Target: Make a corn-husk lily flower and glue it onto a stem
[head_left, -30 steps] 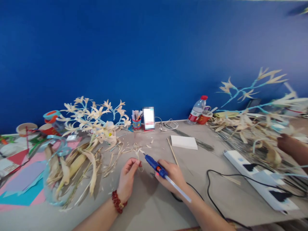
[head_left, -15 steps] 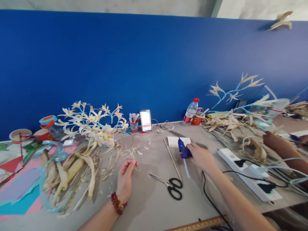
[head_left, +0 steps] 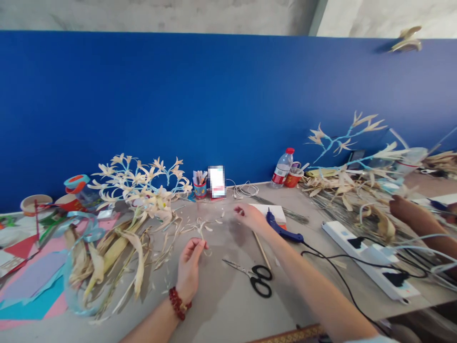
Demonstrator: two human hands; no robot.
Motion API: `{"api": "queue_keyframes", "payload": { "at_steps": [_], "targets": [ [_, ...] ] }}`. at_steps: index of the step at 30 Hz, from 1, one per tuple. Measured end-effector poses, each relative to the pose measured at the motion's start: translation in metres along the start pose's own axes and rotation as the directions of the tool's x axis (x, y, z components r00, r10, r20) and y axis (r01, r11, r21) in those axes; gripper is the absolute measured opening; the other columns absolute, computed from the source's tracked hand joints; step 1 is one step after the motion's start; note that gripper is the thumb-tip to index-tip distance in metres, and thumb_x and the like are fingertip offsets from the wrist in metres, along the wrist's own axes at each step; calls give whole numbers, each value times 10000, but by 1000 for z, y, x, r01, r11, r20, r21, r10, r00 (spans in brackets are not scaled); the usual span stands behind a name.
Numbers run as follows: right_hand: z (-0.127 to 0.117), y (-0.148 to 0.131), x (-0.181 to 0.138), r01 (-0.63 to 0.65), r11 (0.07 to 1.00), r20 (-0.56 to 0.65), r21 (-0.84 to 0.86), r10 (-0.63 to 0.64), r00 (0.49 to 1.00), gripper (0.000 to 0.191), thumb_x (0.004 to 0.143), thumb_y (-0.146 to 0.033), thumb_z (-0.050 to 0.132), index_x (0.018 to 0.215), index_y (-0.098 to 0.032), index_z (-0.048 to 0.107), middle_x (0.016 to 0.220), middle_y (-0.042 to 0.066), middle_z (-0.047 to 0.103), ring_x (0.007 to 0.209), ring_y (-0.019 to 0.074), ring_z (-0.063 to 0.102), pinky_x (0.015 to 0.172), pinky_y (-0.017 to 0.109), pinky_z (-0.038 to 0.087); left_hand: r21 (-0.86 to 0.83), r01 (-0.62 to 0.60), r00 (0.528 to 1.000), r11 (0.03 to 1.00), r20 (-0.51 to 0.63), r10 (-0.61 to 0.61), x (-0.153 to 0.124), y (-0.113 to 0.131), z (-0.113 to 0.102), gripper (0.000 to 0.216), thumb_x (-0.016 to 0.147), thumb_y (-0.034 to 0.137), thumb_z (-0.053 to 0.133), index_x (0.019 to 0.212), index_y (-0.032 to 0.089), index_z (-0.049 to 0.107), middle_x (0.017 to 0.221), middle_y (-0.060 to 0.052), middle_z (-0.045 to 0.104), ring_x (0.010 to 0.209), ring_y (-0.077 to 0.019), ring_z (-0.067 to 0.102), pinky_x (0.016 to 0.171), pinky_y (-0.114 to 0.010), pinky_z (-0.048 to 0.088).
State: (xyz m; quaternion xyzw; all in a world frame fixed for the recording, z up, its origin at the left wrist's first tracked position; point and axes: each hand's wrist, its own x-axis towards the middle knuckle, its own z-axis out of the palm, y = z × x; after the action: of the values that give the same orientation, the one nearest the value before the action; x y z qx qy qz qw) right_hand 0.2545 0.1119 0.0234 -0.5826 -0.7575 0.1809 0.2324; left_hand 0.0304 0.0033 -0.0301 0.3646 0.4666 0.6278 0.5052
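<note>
My left hand [head_left: 189,262], with a red bead bracelet on its wrist, is closed in a pinch around the thin stem of a small pale husk flower [head_left: 201,226]. The flower's narrow petals spread above my fingertips. My right hand [head_left: 250,216] is over the middle of the table, fingers loosely bent and apart, with nothing visible in them. Small loose petals [head_left: 223,213] lie just left of it. A blue glue gun [head_left: 282,229] rests against a white box [head_left: 278,213] beside my right forearm. Black-handled scissors [head_left: 252,275] lie between my arms, near a thin wooden stick [head_left: 262,250].
Finished husk flowers [head_left: 143,181] and dry husks [head_left: 107,259] fill the left side. A phone [head_left: 216,182], pen cup [head_left: 200,185] and bottle [head_left: 282,169] stand along the blue partition. A power strip [head_left: 367,262] with cables lies right, near another person's arm [head_left: 421,226].
My right hand has let go of the glue gun, which now lies by the white box, and moved left. My left hand keeps its pinch on the husk flower.
</note>
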Motion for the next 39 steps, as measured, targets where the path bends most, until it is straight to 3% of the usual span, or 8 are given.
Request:
{"api": "queue_keyframes", "payload": {
  "at_steps": [7,13,16,21,25,31,34,39],
  "targets": [
    [47,-14,39,-2,978,3,209,1,1000,74,673,-112,657,684,-177,624,814,50,683,826,204,601,735,276,402,10,-34,999,999,-3,34,2,4,-3,197,767,361,671,738,169,633,725,0,593,714,-133,511,706,-235,386],
    [43,-34,3,-66,857,60,511,42,997,121,774,-298,601,775,-177,603,761,45,688,711,173,622,633,263,455,-51,-24,1000,998,16,24,0,7,2,178,761,343,683,758,169,648,773,-20,638,776,-149,554,768,-259,408],
    [49,-52,-31,-105,731,96,674,54,994,223,799,-399,586,812,-177,597,788,40,682,707,153,623,610,240,472,-138,-32,998,990,50,39,-3,12,7,151,755,321,687,764,174,652,938,-55,677,902,-178,582,859,-299,416],
    [68,-66,-60,-166,352,113,921,167,979,255,677,-402,733,731,-180,622,695,-5,625,612,128,554,565,232,437,-187,6,992,982,125,17,-7,16,13,127,761,295,680,739,176,642,1024,-70,684,989,-207,596,920,-343,411],
    [74,-64,-61,-58,508,7,859,102,995,206,746,-376,681,743,-180,618,673,-5,623,606,141,558,575,246,434,-129,8,994,992,107,6,-6,14,10,135,767,307,672,745,178,639,1004,-67,692,942,-196,607,893,-333,425],
    [56,-61,-67,198,861,-169,469,-132,977,49,798,-215,603,791,-208,650,852,46,646,779,188,597,704,287,460,-42,-55,989,998,138,61,-8,14,9,142,793,317,645,769,177,644,1007,-81,683,976,-213,601,911,-347,418],
    [55,-61,-69,163,849,-129,502,-112,985,67,791,-178,577,788,-206,637,765,23,647,701,172,602,664,268,456,-13,-72,989,997,127,74,-8,13,10,143,793,316,642,763,176,647,1018,-78,670,987,-210,586,918,-336,413],
    [63,-58,-67,23,621,-20,783,-13,1000,140,795,-320,632,788,-183,660,695,11,657,629,154,591,589,240,448,18,3,996,1000,84,-5,-6,12,7,160,769,330,658,742,172,654,899,-56,678,868,-183,591,833,-293,426]
  ]
}}
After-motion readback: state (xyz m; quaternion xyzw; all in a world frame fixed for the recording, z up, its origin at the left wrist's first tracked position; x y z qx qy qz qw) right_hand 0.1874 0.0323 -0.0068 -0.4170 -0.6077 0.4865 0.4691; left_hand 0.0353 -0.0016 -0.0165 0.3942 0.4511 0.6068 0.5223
